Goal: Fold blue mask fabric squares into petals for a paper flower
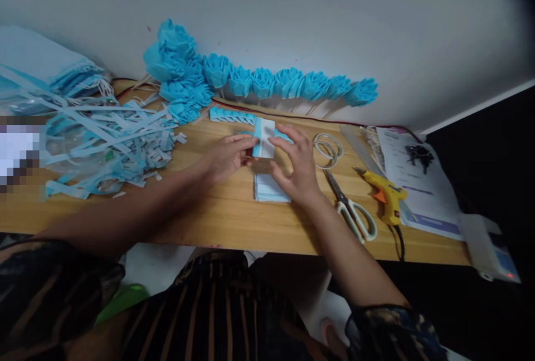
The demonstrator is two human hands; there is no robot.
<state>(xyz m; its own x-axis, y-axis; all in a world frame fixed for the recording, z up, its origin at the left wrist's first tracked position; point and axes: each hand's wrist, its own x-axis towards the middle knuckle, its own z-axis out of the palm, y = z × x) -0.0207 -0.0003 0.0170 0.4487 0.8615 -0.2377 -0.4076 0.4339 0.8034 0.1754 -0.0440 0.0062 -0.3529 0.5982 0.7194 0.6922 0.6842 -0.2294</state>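
Observation:
My left hand (229, 156) pinches a small rectangular piece of material, blue on its left part and white on the right, folded sheet (266, 138), above the table. My right hand (298, 163) is at its right side with fingers apart; one fingertip meets or overlaps the white part, and I cannot tell whether it presses on it. Under the hands lies a stack of pale sheets (271, 188), partly covered by my right hand. Behind the held piece is a row of folded blue pieces (232, 115), and more blue material shows behind my right fingers.
Blue handmade flowers (288, 82) on sticks line the wall. Cut strips (108, 138) heap up at left. To the right are tape rolls (328, 150), scissors (349, 208), a yellow glue gun (387, 196), a ruler (361, 149), keys (419, 156) and a printed sheet (434, 199).

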